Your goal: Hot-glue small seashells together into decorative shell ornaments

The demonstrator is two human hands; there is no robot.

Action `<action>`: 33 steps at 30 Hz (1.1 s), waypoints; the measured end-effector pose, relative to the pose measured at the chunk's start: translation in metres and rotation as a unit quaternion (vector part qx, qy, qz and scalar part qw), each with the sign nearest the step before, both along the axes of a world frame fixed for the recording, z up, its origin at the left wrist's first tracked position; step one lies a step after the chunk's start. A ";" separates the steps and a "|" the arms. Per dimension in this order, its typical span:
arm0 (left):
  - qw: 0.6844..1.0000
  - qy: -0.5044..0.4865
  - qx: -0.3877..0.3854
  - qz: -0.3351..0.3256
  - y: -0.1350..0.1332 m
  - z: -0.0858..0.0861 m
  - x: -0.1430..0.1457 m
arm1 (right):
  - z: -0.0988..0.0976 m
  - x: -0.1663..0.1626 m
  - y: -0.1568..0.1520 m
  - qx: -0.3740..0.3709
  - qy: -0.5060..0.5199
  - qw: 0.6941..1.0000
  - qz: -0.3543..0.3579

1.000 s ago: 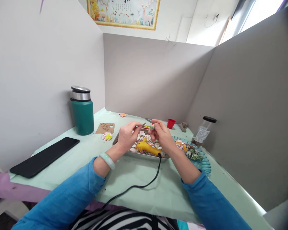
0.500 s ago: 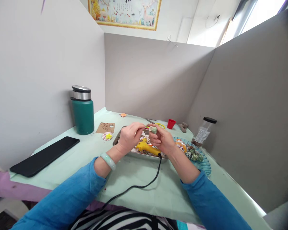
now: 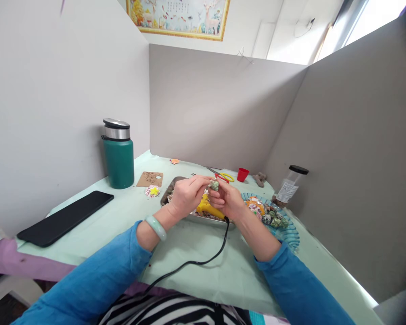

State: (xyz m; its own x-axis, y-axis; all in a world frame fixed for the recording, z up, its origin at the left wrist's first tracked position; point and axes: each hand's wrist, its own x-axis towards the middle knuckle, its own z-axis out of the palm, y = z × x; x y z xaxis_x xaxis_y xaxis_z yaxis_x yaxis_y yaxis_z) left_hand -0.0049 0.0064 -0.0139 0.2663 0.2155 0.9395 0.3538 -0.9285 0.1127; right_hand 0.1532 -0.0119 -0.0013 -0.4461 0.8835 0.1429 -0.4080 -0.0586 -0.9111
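My right hand [image 3: 228, 198] is closed around a small green mottled seashell [image 3: 214, 185], held up above the tray. My left hand [image 3: 188, 195] is pinched, its fingertips meeting the shell's upper left side; whatever lies between them is hidden. Under both hands sits a metal tray [image 3: 165, 197] of shells and small pieces. A yellow glue gun [image 3: 209, 208] rests in it, partly covered by my hands, its black cord [image 3: 189, 262] running toward my lap.
On the right, a blue scalloped plate [image 3: 292, 234] bears shells and decorated pieces; behind it stands a black-lidded jar [image 3: 288, 186]. Scissors [image 3: 225, 177] and a red cup [image 3: 242, 174] are at the back. A green bottle [image 3: 118, 162], brown card [image 3: 150, 179] and black phone-like slab [image 3: 67, 218] lie left.
My left hand has moved right, bringing its fingertips from beside the shell onto it. The shell has turned, so its opening no longer faces me.
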 end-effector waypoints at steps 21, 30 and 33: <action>0.999 0.012 -0.040 -0.018 -0.001 -0.002 0.001 | 0.000 0.000 -0.001 0.024 -0.004 0.999 -0.039; 0.998 0.003 -0.063 -0.004 -0.013 0.010 -0.001 | 0.003 0.000 -0.006 0.099 -0.019 0.991 -0.088; 0.996 0.006 -0.092 -0.002 -0.015 0.014 -0.001 | 0.001 -0.003 -0.007 0.131 -0.041 0.984 -0.117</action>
State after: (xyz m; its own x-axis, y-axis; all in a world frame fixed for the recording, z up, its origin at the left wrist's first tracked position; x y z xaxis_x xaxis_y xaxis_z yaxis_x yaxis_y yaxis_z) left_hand -0.0058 -0.0089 0.0004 0.2780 0.3821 0.8813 0.3522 -0.8941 0.2765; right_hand 0.1501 -0.0193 -0.0007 -0.2540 0.9015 0.3506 -0.3067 0.2687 -0.9131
